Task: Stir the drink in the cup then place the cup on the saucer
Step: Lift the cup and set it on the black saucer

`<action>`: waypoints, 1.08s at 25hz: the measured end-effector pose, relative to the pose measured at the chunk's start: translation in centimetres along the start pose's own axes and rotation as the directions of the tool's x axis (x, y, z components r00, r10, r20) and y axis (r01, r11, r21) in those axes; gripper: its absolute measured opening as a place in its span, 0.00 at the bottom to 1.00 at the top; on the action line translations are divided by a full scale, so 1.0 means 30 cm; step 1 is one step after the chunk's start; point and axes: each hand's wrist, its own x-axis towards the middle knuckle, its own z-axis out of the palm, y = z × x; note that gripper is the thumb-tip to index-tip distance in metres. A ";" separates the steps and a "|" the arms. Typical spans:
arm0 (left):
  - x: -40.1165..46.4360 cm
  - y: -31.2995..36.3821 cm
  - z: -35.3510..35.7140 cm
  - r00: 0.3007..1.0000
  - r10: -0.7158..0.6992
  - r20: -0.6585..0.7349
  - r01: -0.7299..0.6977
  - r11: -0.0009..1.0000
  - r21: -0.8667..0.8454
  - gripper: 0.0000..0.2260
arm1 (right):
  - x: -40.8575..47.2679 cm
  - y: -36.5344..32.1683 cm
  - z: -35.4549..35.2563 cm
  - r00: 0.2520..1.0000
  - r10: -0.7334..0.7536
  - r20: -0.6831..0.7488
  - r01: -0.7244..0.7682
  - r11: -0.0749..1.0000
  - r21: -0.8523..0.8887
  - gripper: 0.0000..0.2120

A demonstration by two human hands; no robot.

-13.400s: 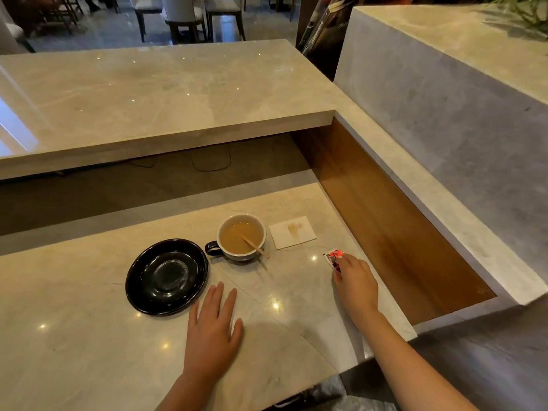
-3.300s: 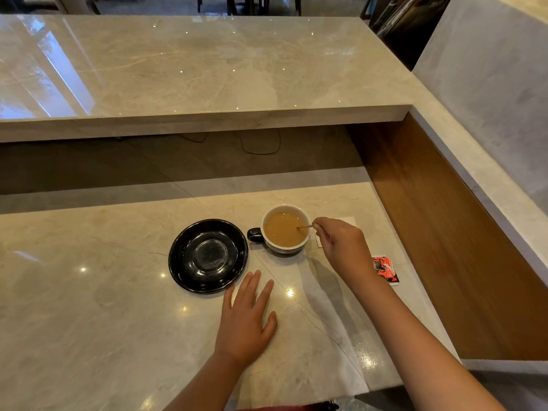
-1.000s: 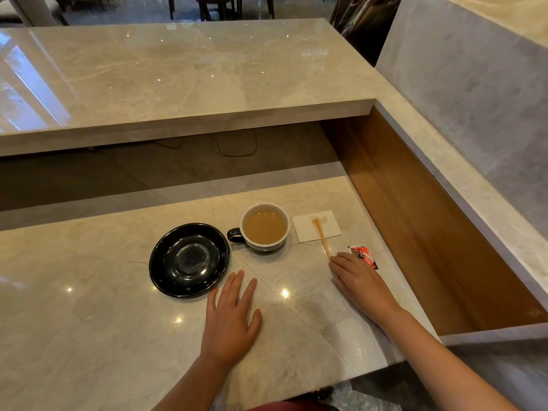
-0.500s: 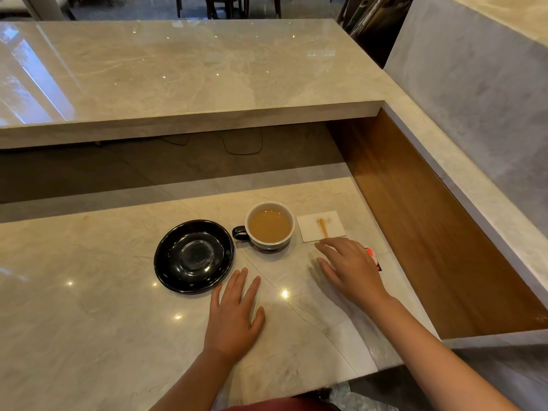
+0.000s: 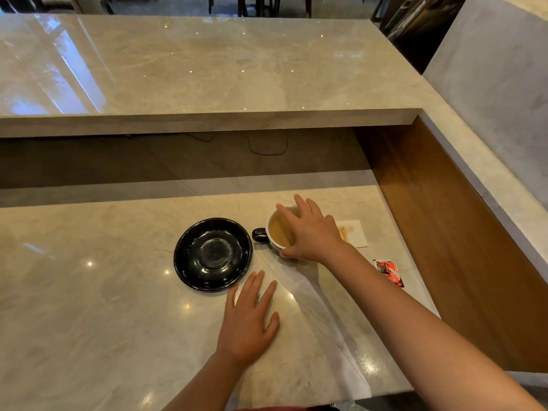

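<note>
A white cup with a black handle (image 5: 259,234) holds light brown drink and stands on the marble counter, just right of the empty black saucer (image 5: 185,256). My right hand (image 5: 311,232) reaches over the cup from above, fingers on the far rim and thumb on the near rim. The cup still rests on the counter, apart from the saucer. My left hand (image 5: 247,318) lies flat on the counter below the saucer, fingers apart, holding nothing. The wooden stirrer (image 5: 343,232) lies on a white napkin (image 5: 355,234) right of the cup, mostly hidden by my right hand.
A red packet (image 5: 389,272) lies on the counter near the right edge. A raised marble bar top (image 5: 207,69) runs across the back, and a wooden side panel (image 5: 430,218) closes the right. The counter's front edge is close to my body.
My right hand has left the stirrer on the napkin and moved left and forward onto the cup's rim. Cup, saucer and left hand have stayed in place.
</note>
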 end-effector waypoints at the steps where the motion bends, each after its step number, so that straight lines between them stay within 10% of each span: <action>1: 0.000 0.000 0.002 1.000 -0.006 0.008 0.006 1.000 0.006 0.26 | 0.015 0.001 -0.005 0.999 -0.003 0.044 0.003 1.000 0.002 0.47; 27: -0.001 -0.003 -0.006 1.000 0.021 -0.013 -0.021 1.000 -0.015 0.25 | 0.089 -0.250 -0.086 0.967 -0.250 -0.047 0.255 0.953 0.164 0.45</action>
